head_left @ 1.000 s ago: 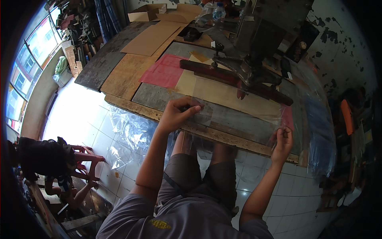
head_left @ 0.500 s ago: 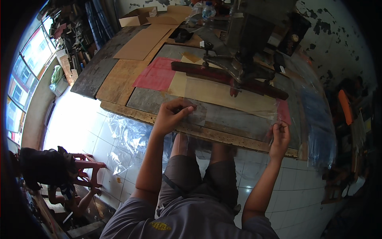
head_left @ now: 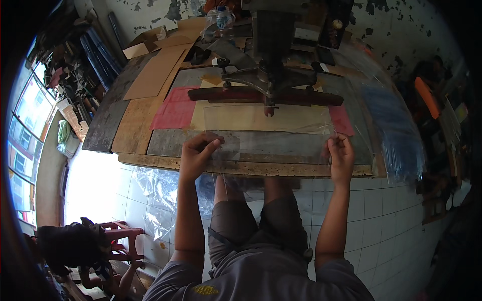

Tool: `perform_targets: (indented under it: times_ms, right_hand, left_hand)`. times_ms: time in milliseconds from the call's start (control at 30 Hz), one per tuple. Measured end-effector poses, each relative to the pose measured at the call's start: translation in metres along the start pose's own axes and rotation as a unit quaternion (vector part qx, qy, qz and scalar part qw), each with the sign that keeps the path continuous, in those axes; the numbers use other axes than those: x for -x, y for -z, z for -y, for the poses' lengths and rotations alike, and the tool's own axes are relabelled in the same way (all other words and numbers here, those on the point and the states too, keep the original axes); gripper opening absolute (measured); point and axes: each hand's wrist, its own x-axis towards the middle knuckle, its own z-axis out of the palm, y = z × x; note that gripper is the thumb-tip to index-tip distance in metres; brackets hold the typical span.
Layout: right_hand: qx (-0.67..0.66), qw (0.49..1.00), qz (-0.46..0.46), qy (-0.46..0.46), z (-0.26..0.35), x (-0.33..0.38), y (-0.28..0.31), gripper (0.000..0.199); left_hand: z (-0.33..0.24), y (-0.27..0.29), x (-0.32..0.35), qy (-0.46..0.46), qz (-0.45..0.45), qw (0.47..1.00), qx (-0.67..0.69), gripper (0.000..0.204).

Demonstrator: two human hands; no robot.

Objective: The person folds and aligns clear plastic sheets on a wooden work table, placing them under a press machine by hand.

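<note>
A clear plastic sheet (head_left: 281, 143) stretches between my two hands in front of a press. My left hand (head_left: 200, 153) pinches its left side between thumb and fingers, over the near edge of the worktable. On the other side, my right hand (head_left: 340, 154) is closed with its fingertips on the sheet's right side. The sheet's far part lies over the cream strip (head_left: 251, 120) on the grey work plate (head_left: 165, 140). Above the strip runs the press's long dark red bar (head_left: 306, 98), apart from my hands. Red pieces (head_left: 173, 110) show at both ends of the strip.
Cardboard sheets (head_left: 153, 75) lie at the table's far left, near a water bottle (head_left: 221, 19). A stack of clear bluish plastic (head_left: 394, 130) hangs over the right edge. Loose plastic (head_left: 158, 200) is on the floor. At lower left, another person (head_left: 70, 251) is beside a red stool (head_left: 131, 241).
My viewpoint has turned, so the table and press appear more level and farther left. Both hands still hold the sheet in front of the press.
</note>
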Motion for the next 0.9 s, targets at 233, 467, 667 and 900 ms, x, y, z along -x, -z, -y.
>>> perform_targets:
  times_ms: [233, 467, 667, 900]
  right_hand:
    - [-0.006, 1.000, 0.001, -0.006, 0.000, 0.001, 0.001, 0.015]
    - [-0.006, 1.000, 0.027, 0.000, -0.003, 0.000, 0.004, 0.017]
    - [-0.016, 0.997, 0.075, -0.009, -0.001, -0.002, 0.003, 0.026]
    - [-0.039, 0.984, 0.175, 0.003, 0.006, 0.000, 0.003, 0.049]
  left_hand:
    - [0.003, -0.004, 0.001, 0.007, -0.018, 1.000, -0.014, 0.021]
    - [0.002, -0.015, -0.001, -0.003, -0.064, 0.998, -0.015, 0.021]
    - [0.011, -0.008, -0.001, -0.015, -0.043, 0.997, 0.057, 0.014]
    - [0.012, 0.001, -0.003, -0.090, 0.007, 0.992, 0.089, 0.011]
